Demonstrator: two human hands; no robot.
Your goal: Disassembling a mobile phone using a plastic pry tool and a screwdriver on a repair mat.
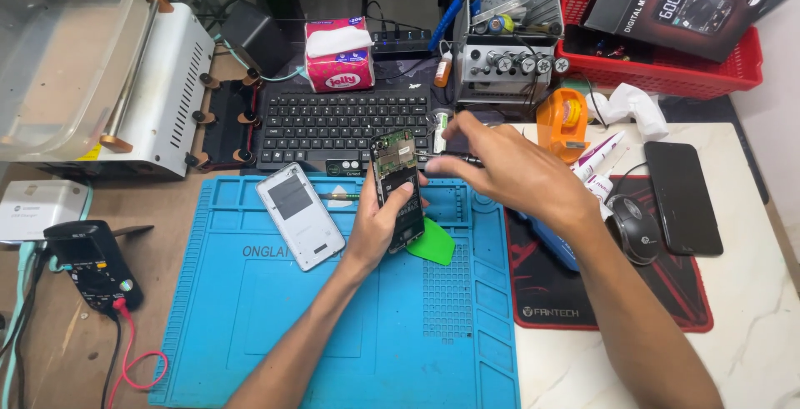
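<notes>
My left hand [377,224] grips an opened phone [397,185], held upright above the blue work mat [275,326] with its circuit board showing. My right hand [500,165] is just right of the phone's top and pinches a thin dark tool [423,157] whose tip meets the upper edge of the phone. A white phone back cover [300,215] lies on the mat to the left. A green triangular pick [433,244] sits on the mat under the phone.
A black keyboard [342,121] and tissue pack [339,56] lie beyond the mat. A multimeter [93,263] with red lead is at left, a white machine [125,75] at back left. A mouse [635,227], dark phone [683,196], orange tape dispenser [562,117] and red basket [667,71] stand right.
</notes>
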